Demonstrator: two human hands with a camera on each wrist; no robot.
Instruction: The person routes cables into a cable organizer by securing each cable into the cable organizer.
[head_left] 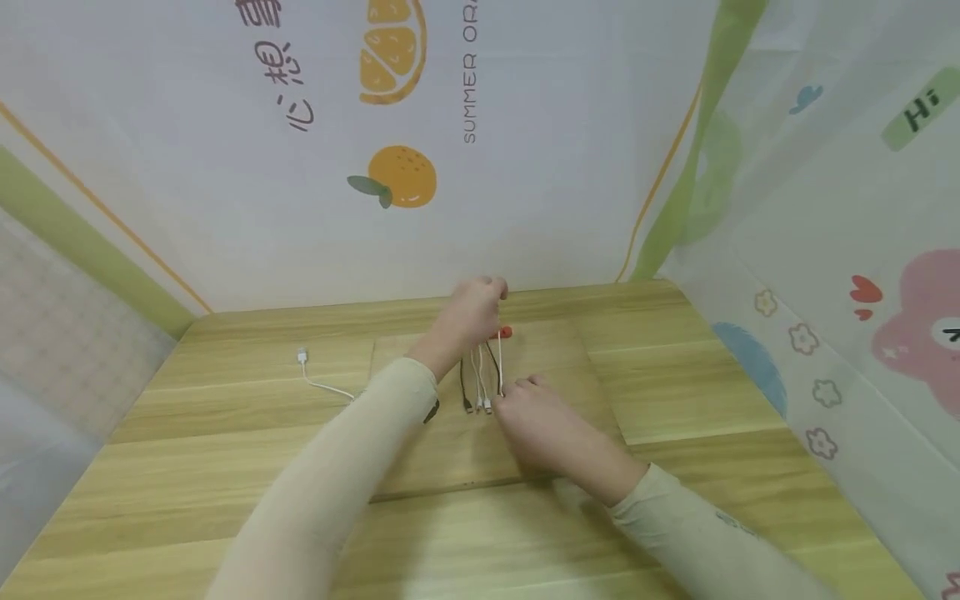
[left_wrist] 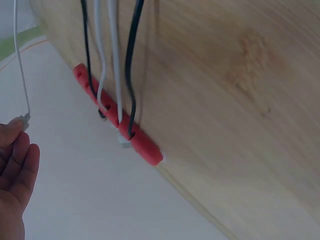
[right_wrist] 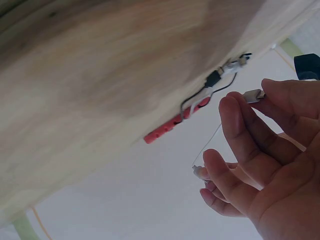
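Observation:
A white charging cable [head_left: 500, 358] is stretched between my two hands above the board. My left hand [head_left: 472, 310] is at the far end and pinches the cable's plug [left_wrist: 24, 121] between thumb and fingers. Nearer to me, my right hand [head_left: 536, 417] pinches the other plug [right_wrist: 252, 96], whose metal tip shows. Below the cable lies a red cable holder [left_wrist: 145, 148] at the board's far edge. Black cables [left_wrist: 131, 60] and white cables [left_wrist: 114, 55] sit in its slots, and their plugs [head_left: 487, 406] lie toward me on the board.
The wooden board [head_left: 577, 392] lies on a wood-grain table [head_left: 682, 367]. At the left, another white cable [head_left: 327, 387] lies on the table, partly hidden by my left sleeve. Printed cloth [head_left: 540, 200] hangs behind and beside the table.

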